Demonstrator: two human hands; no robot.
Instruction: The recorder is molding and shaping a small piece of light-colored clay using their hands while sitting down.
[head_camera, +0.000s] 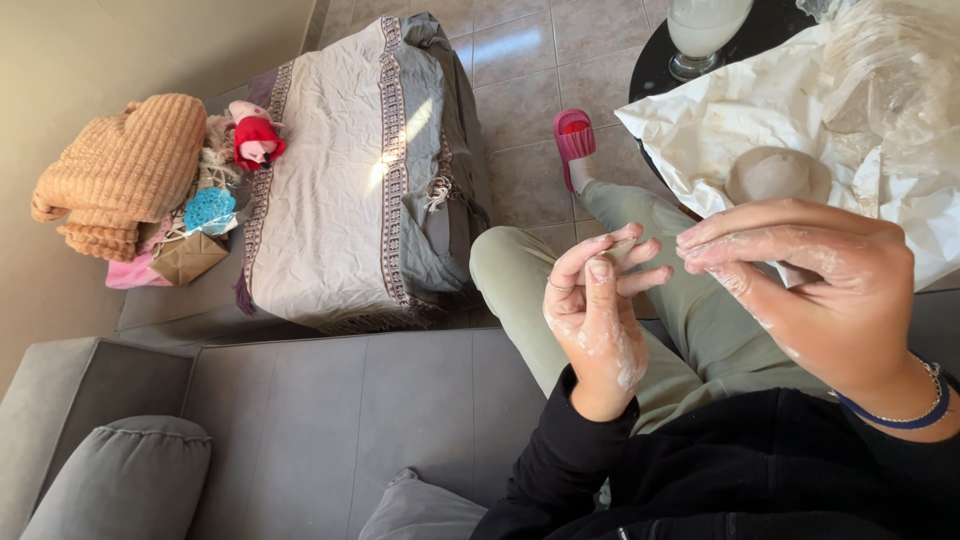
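While both hands are raised above the lap, a small flat piece of pale dough (622, 252) is pinched between the floured fingertips of the left hand (598, 318) and touched from the other side by the fingertips of the right hand (815, 285). The left hand is closed lightly on the piece, with thumb and fingers curled around it; the right hand is held with its fingers extended and drawn together, and whether the piece is actually gripped by it cannot be told. Both hands are dusted with white flour, and a blue and silver bracelet (915, 415) is worn on the right wrist.

Beyond the right hand, a round lump of pale dough (778, 172) is seen lying on crumpled white paper (700, 130), which is spread over a round black worktop (655, 65). A clear stemmed glass of cloudy white liquid (703, 30) stands at the far edge of that worktop, beside the paper.

Light green trousers (530, 290) and a black top (720, 480) are worn by the person, who is seated on a grey sofa (330, 420); a pink slipper (575, 135) rests on the tiled floor. To the left, a grey and cream patterned cloth (350, 170) is draped over a low piece of furniture, and next to it a folded orange knitted sweater (125, 170) and a red and pink knitted doll (257, 140) are piled.
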